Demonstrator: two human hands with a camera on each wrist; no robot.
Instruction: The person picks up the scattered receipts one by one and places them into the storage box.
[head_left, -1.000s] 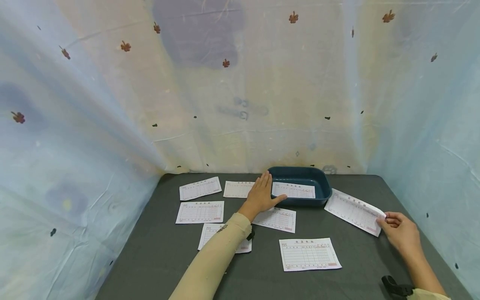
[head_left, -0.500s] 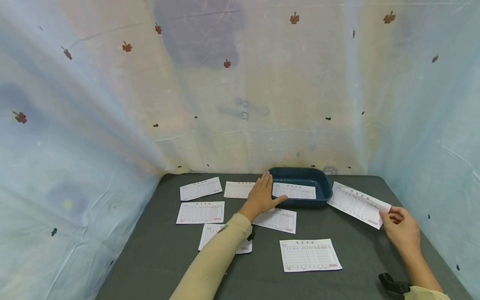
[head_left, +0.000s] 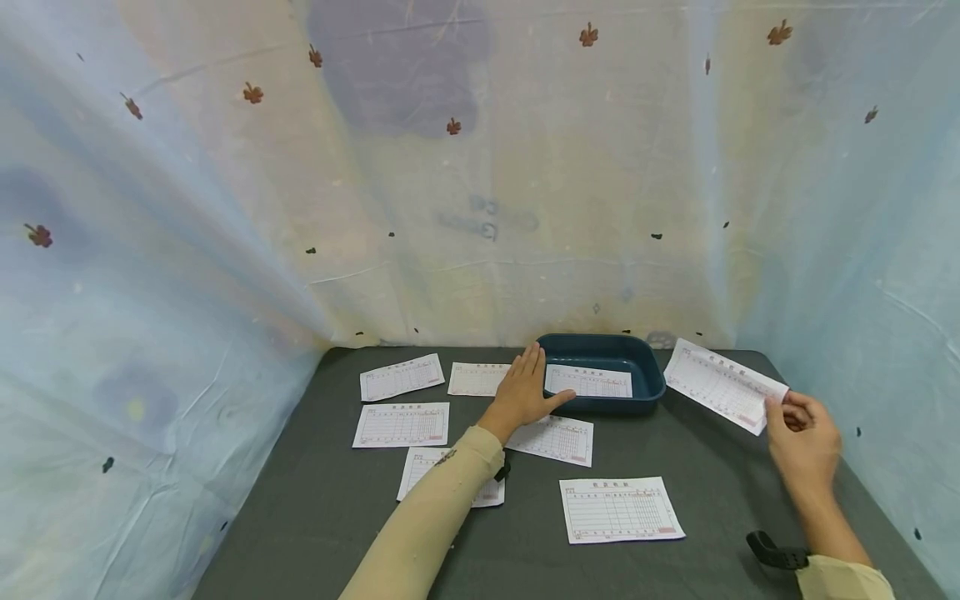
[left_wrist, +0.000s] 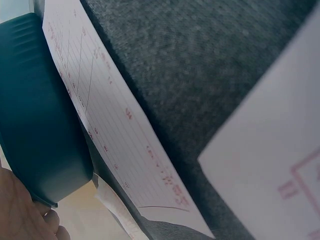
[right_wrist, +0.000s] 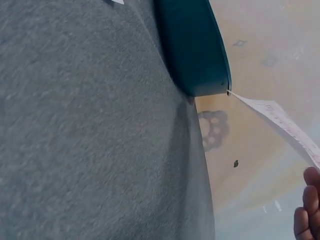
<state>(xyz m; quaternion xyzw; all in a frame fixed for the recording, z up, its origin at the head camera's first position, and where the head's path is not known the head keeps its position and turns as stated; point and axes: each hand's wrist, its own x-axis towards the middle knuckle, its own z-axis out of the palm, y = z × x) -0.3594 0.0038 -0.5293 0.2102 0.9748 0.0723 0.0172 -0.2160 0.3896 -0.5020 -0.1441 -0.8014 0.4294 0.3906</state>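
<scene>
A dark teal plastic tray (head_left: pixel 607 407) stands at the back of the table, with a printed paper form (head_left: pixel 588 382) lying inside. My left hand (head_left: pixel 522 395) rests against the tray's left end, fingers straight and thumb spread along the front rim. At the right, my right hand (head_left: pixel 808 446) pinches the near corner of another printed form (head_left: pixel 723 383), which is raised off the table. Its far end is beside the tray's right side. From the right wrist, the held form (right_wrist: pixel 287 125) appears nearly edge-on, close to the tray rim (right_wrist: pixel 227 70).
Several more printed forms lie on the dark grey table (head_left: pixel 315 533), including one at the front (head_left: pixel 621 510) and one at mid left (head_left: pixel 401 425). My left forearm and hand partly cover some. Patterned curtains (head_left: pixel 525 208) enclose the back and sides.
My right hand has lifted the pinched form and moved it away from me, up along the tray's right side. The left hand and the tray have stayed in place.
</scene>
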